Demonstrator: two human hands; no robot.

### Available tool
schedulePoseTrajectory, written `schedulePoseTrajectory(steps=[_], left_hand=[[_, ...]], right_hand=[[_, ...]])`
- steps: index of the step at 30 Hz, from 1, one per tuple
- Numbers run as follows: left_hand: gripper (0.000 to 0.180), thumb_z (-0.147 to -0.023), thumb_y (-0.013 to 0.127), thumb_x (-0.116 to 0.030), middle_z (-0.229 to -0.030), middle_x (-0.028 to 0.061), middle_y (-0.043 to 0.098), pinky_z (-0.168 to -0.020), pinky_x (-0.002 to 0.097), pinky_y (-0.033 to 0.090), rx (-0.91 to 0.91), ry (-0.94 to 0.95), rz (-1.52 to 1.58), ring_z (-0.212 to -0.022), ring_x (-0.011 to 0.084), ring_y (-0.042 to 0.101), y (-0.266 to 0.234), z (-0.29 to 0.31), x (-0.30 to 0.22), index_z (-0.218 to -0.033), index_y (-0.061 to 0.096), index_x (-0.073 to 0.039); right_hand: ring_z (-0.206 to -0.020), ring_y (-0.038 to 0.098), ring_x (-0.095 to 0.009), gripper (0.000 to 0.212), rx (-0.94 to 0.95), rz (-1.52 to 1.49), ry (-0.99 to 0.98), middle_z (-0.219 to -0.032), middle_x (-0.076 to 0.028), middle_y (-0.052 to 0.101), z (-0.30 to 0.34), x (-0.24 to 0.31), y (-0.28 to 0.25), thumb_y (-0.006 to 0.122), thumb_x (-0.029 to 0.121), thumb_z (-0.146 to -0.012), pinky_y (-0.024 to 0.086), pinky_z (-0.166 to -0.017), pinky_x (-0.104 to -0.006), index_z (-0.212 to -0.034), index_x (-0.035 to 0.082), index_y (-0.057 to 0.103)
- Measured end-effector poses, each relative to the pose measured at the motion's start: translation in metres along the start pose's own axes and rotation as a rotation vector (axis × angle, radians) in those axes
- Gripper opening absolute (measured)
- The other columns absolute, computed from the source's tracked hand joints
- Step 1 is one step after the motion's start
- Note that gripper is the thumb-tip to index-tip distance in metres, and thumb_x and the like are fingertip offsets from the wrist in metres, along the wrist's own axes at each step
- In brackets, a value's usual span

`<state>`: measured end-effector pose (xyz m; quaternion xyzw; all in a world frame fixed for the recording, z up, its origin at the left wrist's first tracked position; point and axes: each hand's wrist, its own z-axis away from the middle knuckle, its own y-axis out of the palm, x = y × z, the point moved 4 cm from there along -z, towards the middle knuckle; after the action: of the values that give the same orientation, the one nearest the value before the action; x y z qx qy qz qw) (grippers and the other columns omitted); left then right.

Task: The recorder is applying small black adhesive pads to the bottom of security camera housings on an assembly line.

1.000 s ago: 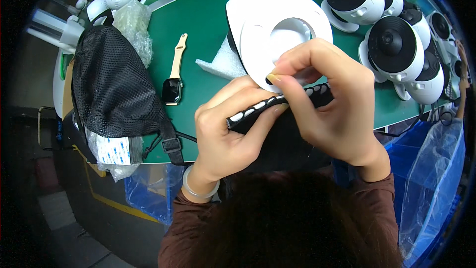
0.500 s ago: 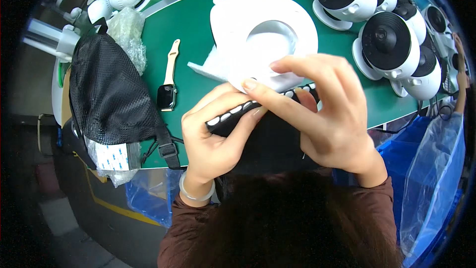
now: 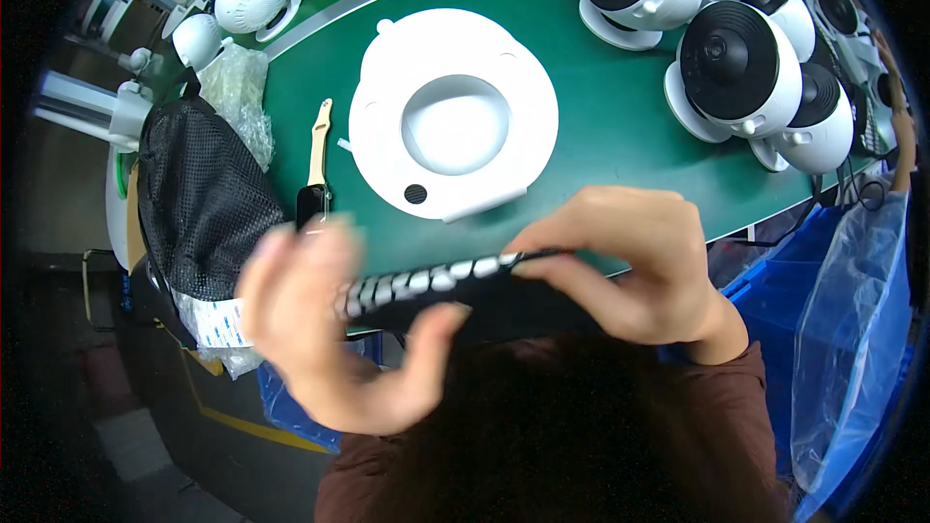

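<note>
My right hand (image 3: 630, 266) pinches the right end of a black sheet or strip with rows of white oval spots (image 3: 441, 279) between thumb and fingers. My left hand (image 3: 334, 329), partly smeared by motion, is at the strip's left end with thumb and fingers apart. Beyond the strip, a white ring-shaped plastic housing (image 3: 387, 145) lies flat on the green table, with a large round recess in its middle. A small round black mesh patch (image 3: 416, 194) sits on its near left rim. Some white foam (image 3: 487, 203) shows at its near edge.
Several white-and-black dome-shaped devices (image 3: 741, 63) stand at the right. On the left are a smartwatch (image 3: 313, 203), a black mesh bag (image 3: 208, 203), bubble wrap (image 3: 237, 97) and white devices (image 3: 252, 0). Blue plastic-lined bins (image 3: 843, 329) stand below the table's right edge.
Both hands have drawn back from the housing, leaving it in full view with the black patch on its rim. My left hand has opened and moved left; my right hand now pinches the strip's end.
</note>
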<state>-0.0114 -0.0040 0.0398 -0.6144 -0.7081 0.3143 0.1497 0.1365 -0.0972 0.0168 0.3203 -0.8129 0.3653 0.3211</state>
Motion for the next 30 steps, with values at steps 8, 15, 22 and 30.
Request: schedulePoseTrajectory(steps=[8,15,22,30], left_hand=[[0.017,-0.054,0.066,0.000,-0.054,0.0022,0.047,-0.051,0.0274,0.030,0.279,-0.016,0.301,-0.044,0.0166,0.043,0.021,-0.008,-0.010,-0.069,0.058,-0.003],[0.012,-0.057,0.062,0.003,-0.053,0.0037,0.046,-0.052,0.0289,0.028,0.308,-0.092,0.369,-0.044,0.0189,0.042,0.029,-0.012,-0.008,-0.064,0.055,-0.003],[0.012,-0.058,0.062,0.006,-0.087,0.0127,0.054,-0.052,0.0197,0.035,0.219,-0.335,0.476,-0.050,0.0087,0.044,0.037,0.005,0.009,-0.069,0.059,0.002],[0.014,-0.061,0.060,0.010,-0.082,0.0121,0.052,-0.056,0.0191,0.039,0.182,-0.359,0.616,-0.065,0.0137,0.053,0.042,0.000,0.015,-0.075,0.057,0.006]], right_hand=[[-0.059,0.055,-0.023,0.014,0.037,0.055,-0.053,-0.068,-0.006,0.055,0.002,0.009,-0.001,0.063,0.005,-0.067,0.043,-0.049,-0.0303,-0.079,0.007,0.055],[-0.066,0.060,-0.024,0.019,0.018,0.509,-0.327,-0.077,-0.008,0.059,0.002,0.030,-0.006,0.065,0.002,-0.055,0.048,-0.056,-0.0261,-0.073,0.003,0.057],[-0.086,0.058,-0.020,0.007,-0.273,0.017,0.143,-0.099,-0.016,0.058,-0.004,-0.013,-0.026,0.058,-0.001,-0.072,0.046,-0.072,-0.0276,-0.079,-0.002,0.058],[-0.070,0.059,-0.010,0.009,-0.260,0.017,0.265,-0.075,-0.006,0.061,-0.014,-0.014,-0.016,0.061,0.002,-0.073,0.046,-0.067,-0.0193,-0.080,-0.003,0.060]])
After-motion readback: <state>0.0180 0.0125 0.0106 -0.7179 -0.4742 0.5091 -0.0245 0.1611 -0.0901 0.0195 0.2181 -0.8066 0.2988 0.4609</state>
